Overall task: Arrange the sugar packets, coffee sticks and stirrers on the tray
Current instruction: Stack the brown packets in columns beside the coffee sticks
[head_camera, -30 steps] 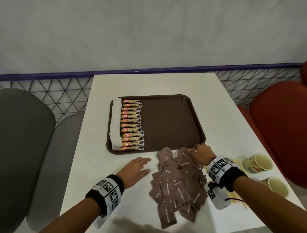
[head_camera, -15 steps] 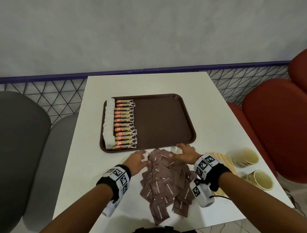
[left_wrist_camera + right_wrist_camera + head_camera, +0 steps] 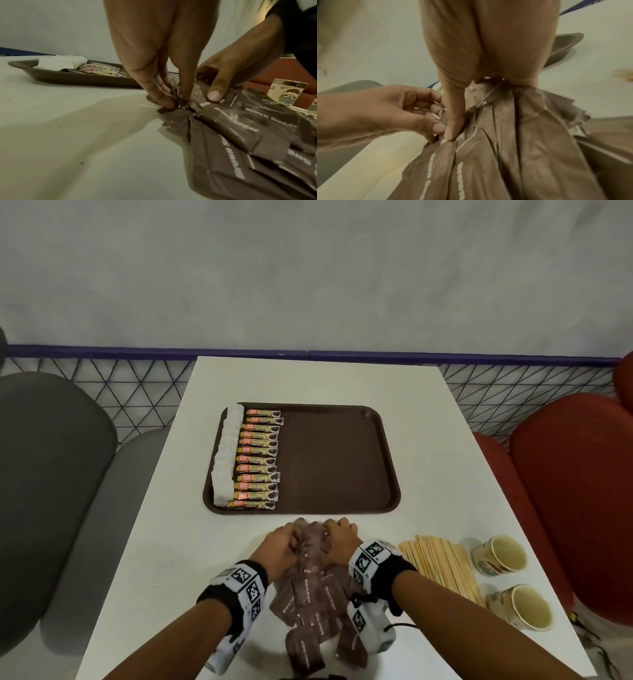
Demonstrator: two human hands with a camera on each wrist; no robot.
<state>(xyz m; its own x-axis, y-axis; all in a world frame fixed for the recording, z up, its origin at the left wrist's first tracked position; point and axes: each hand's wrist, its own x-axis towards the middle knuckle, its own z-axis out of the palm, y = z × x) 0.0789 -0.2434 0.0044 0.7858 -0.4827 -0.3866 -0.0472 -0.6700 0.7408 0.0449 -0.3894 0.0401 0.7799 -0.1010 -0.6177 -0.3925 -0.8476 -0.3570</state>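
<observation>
A white rectangular table (image 3: 445, 474) is standing against a plain grey wall (image 3: 308, 268), with a dark blue rail and triangular wire mesh (image 3: 496, 381) running behind its far edge. Grey rounded chairs (image 3: 44, 457) are sitting to the left and red rounded chairs (image 3: 565, 474) to the right. A dark brown rectangular plastic tray (image 3: 342, 460) is lying in the middle of the table, carrying a column of white sugar packets (image 3: 227, 453) along its left edge and, just beside them, a column of gold-and-orange coffee sticks (image 3: 258, 460). On the table, near the tray's front rim, a heap of brown paper sugar packets (image 3: 311, 594) is lying. The left hand (image 3: 282, 546) and the right hand (image 3: 340, 539) are both curling their fingers around the far end of this heap, pinching packets between them. To the right, a bundle of pale wooden stirrers (image 3: 442, 563) is lying flat, and two patterned paper cups (image 3: 500, 554) are standing beside it.
</observation>
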